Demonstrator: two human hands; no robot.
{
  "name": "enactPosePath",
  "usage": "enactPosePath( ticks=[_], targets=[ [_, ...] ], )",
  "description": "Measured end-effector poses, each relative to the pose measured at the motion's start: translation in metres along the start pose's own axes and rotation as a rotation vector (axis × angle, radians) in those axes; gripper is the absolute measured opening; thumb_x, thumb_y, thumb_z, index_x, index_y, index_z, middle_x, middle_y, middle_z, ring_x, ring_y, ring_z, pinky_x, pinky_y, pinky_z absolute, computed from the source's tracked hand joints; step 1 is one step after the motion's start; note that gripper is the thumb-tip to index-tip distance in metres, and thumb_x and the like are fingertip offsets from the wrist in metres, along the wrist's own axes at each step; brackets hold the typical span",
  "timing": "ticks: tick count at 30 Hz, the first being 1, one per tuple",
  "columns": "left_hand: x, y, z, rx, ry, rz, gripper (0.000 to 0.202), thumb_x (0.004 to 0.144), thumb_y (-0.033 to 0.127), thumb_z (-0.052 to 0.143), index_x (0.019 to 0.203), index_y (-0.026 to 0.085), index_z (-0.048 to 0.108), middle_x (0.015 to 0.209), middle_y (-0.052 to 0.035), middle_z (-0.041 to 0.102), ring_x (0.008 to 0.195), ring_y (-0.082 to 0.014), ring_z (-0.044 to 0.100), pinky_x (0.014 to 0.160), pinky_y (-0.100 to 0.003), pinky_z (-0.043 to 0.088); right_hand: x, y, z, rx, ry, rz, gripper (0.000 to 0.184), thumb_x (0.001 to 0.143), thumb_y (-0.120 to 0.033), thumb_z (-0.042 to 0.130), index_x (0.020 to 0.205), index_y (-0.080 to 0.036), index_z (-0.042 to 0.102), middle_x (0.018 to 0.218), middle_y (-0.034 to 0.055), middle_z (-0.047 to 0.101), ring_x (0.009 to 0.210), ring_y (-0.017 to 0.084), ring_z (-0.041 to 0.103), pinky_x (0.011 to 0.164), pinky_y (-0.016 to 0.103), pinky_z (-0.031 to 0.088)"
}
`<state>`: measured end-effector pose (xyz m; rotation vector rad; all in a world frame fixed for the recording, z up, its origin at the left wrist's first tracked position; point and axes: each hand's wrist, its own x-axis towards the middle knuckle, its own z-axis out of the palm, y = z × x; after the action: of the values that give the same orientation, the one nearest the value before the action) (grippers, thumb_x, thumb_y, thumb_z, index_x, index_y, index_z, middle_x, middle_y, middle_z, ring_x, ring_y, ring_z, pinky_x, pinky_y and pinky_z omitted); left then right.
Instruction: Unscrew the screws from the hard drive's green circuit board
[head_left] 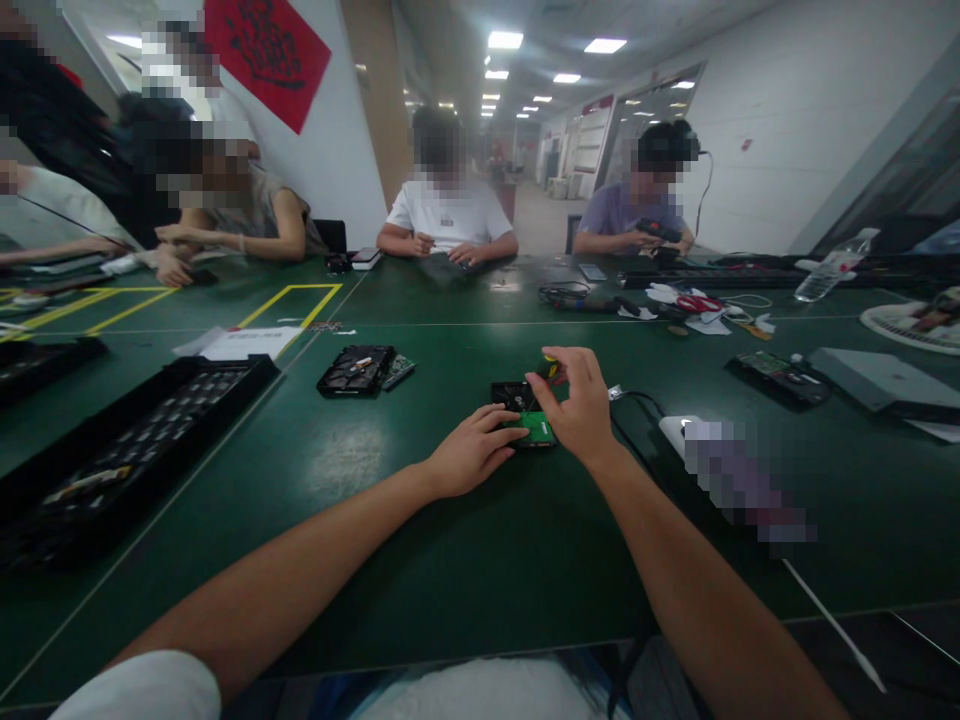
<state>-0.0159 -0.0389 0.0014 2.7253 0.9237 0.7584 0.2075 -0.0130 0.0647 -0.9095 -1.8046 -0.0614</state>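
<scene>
A hard drive with a green circuit board [538, 428] lies on the table straight ahead, its black far part showing beyond my fingers. My left hand [472, 450] grips it by the left side, fingers stretched over the board and thumb low at the near edge. Above the drive's right side, my right hand [576, 400] is closed in a pinch around a small screwdriver with a yellow and dark handle [555, 370]. Its tip is hidden behind my fingers, so I cannot tell whether it touches the drive.
An opened black drive [356, 370] sits left of centre, near a long black tray [142, 440] of small parts. To the right are a white device [679, 432] with a cable, another drive [780, 375], a grey box [889, 380] and a bottle [832, 268]. Several people sit across the table.
</scene>
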Motion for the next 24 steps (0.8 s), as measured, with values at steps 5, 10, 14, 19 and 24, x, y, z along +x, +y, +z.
enactPosePath(
  ticks=[5,10,14,19,24],
  targets=[
    [-0.0005,0.0004,-0.0001,0.005,0.000,-0.003,0.040,0.105,0.029,0.053,0.144,0.026,0.059,0.148,-0.0108,0.055,0.148,-0.0316,0.040,0.123,-0.057,0.039,0.0010,0.0007,-0.0011,0.013,-0.025,-0.013,0.036,0.103,-0.029,0.055,0.139,-0.028,0.057,0.124,0.0116,0.060,0.113,0.028,0.063,0.092,0.047,0.061],
    [-0.0001,0.0005,0.0004,0.010,-0.009,-0.006,0.040,0.105,0.028,0.053,0.144,0.025,0.059,0.148,-0.0110,0.055,0.148,-0.0314,0.040,0.124,-0.057,0.038,0.0014,-0.0016,-0.0007,0.010,-0.042,-0.034,0.036,0.103,-0.028,0.055,0.139,-0.027,0.054,0.126,0.0114,0.062,0.112,0.027,0.064,0.093,0.046,0.061],
    [-0.0002,0.0003,0.0001,0.014,-0.015,-0.005,0.040,0.105,0.029,0.053,0.144,0.025,0.059,0.148,-0.0106,0.055,0.149,-0.0317,0.039,0.124,-0.057,0.038,0.0005,0.0000,0.0002,-0.037,0.041,0.040,0.037,0.094,-0.038,0.072,0.124,-0.025,0.056,0.114,0.0090,0.062,0.091,0.024,0.065,0.075,0.041,0.062],
    [-0.0003,0.0008,-0.0005,0.019,-0.016,-0.012,0.040,0.105,0.029,0.052,0.145,0.026,0.059,0.149,-0.0104,0.054,0.149,-0.0319,0.039,0.123,-0.057,0.039,-0.0029,0.0064,0.0038,-0.012,0.033,0.064,0.040,0.097,-0.036,0.066,0.133,-0.025,0.052,0.122,0.0107,0.064,0.096,0.025,0.068,0.078,0.042,0.063],
    [-0.0002,0.0020,-0.0013,0.010,-0.011,-0.011,0.041,0.105,0.029,0.053,0.145,0.026,0.059,0.148,-0.0113,0.055,0.148,-0.0318,0.040,0.123,-0.057,0.039,-0.0028,0.0061,0.0042,0.039,-0.043,0.014,0.041,0.104,-0.026,0.051,0.145,-0.027,0.048,0.136,0.0118,0.063,0.111,0.026,0.068,0.093,0.046,0.062]
  ],
)
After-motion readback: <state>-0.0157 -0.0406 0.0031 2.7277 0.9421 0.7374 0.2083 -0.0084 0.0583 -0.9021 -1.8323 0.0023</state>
